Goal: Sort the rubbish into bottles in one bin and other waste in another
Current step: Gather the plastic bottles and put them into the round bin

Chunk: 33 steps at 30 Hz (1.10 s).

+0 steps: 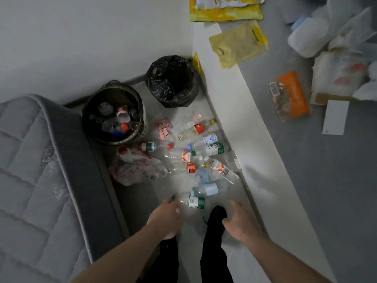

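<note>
Basket bin (140, 127), beside the mattress (30, 160): holds upright bottles, caps red, blue and white. Black-bagged bin (173, 82), in the floor's far corner: contents not visible. Loose bottles (204, 152) and a pink-printed bag (134, 168) lie strewn on the floor between bins and feet. Green-labelled bottle (192, 201): lying flat nearest the feet, long axis left to right, cap end leftward. Left hand (166, 217): fingers curled around that bottle's cap end. Right hand (239, 221): fingers loosely curled, holding nothing.
</note>
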Each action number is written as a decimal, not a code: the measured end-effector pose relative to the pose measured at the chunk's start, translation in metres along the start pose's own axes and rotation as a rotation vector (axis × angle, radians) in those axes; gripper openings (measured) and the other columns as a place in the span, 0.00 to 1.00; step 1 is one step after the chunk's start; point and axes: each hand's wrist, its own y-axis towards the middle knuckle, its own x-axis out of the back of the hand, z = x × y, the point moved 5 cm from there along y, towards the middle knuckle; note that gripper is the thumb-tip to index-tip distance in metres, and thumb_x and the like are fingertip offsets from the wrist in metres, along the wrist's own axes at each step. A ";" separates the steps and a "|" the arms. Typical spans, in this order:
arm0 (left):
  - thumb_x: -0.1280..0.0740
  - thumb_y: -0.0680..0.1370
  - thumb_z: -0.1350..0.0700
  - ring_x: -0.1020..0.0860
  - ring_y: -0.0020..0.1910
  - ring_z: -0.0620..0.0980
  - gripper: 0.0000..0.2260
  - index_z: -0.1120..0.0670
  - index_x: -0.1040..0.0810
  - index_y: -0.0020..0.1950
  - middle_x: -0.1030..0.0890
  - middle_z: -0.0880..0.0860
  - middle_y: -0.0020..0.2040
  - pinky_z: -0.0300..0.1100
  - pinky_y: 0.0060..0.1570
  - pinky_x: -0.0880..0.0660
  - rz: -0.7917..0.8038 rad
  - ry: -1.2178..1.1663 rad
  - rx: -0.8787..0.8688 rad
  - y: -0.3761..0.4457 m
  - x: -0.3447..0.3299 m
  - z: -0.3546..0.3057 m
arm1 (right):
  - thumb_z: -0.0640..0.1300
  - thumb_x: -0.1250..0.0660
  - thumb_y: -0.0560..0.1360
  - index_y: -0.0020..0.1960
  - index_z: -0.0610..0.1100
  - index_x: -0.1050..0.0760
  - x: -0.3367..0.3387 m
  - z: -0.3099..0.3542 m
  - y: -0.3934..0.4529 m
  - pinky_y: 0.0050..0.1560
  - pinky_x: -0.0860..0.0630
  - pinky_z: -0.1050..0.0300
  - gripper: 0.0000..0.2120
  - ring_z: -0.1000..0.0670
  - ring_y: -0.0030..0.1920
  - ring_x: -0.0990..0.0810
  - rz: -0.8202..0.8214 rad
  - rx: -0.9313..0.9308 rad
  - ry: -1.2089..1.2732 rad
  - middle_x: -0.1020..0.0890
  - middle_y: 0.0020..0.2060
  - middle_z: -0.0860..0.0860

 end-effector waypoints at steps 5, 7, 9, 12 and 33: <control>0.36 0.76 0.52 0.23 0.61 0.54 0.14 0.47 0.24 0.62 0.29 0.49 0.64 0.50 0.61 0.24 0.029 0.089 -0.001 0.043 -0.023 0.051 | 0.49 0.32 0.76 0.77 0.50 0.37 -0.051 0.011 0.037 0.66 0.30 0.56 0.31 0.46 0.69 0.26 0.016 0.002 0.057 0.34 0.73 0.48; 0.36 0.76 0.52 0.24 0.62 0.56 0.17 0.47 0.26 0.65 0.30 0.50 0.65 0.51 0.62 0.25 0.048 0.082 0.045 0.067 -0.036 0.071 | 0.48 0.32 0.76 0.76 0.49 0.37 -0.071 0.014 0.057 0.66 0.31 0.57 0.30 0.46 0.68 0.26 0.024 0.022 0.055 0.34 0.72 0.48; 0.35 0.77 0.51 0.24 0.63 0.57 0.20 0.47 0.28 0.69 0.32 0.51 0.66 0.52 0.63 0.25 0.073 0.075 0.077 0.088 -0.049 0.086 | 0.48 0.32 0.76 0.76 0.50 0.37 -0.087 0.017 0.078 0.66 0.30 0.55 0.30 0.46 0.67 0.25 0.038 0.044 0.046 0.33 0.72 0.48; 0.35 0.78 0.51 0.24 0.64 0.59 0.22 0.50 0.31 0.71 0.36 0.53 0.69 0.51 0.64 0.26 0.090 0.104 0.088 0.128 -0.081 0.102 | 0.46 0.31 0.75 0.76 0.50 0.37 -0.118 0.024 0.122 0.65 0.29 0.54 0.32 0.46 0.67 0.25 0.055 0.105 0.015 0.32 0.71 0.49; 0.30 0.74 0.62 0.29 0.66 0.60 0.18 0.62 0.22 0.63 0.36 0.58 0.72 0.54 0.64 0.26 0.204 0.546 -0.203 0.272 -0.205 0.130 | 0.46 0.34 0.76 0.66 0.51 0.30 -0.210 -0.023 0.311 0.56 0.24 0.53 0.19 0.48 0.62 0.22 -0.048 0.217 -0.428 0.24 0.62 0.51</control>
